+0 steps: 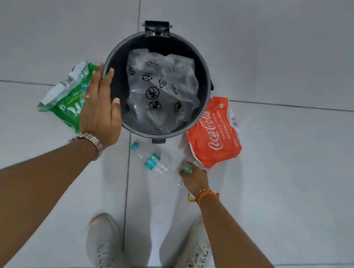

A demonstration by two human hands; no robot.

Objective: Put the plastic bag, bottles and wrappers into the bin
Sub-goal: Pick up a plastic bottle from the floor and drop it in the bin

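A round dark bin (207, 78) stands open on the tiled floor, and a clear plastic bag (162, 89) with black symbols lies inside it. My left hand (101, 105) hovers flat with fingers apart over the bin's left rim, holding nothing. A green wrapper (65, 95) lies left of the bin, partly under that hand. A red Coca-Cola wrapper (214, 133) lies to the bin's right. In front of the bin a crushed clear bottle (153, 160) with a teal label lies on the floor. My right hand (193, 177) is closed on a second clear bottle (186, 169) at floor level.
A pedal (158, 141) sticks out at the bin's near side and a hinge bracket (157, 28) at its far side. My two pale shoes (104, 248) stand just behind the bottles. Grey floor tiles spread out on every side.
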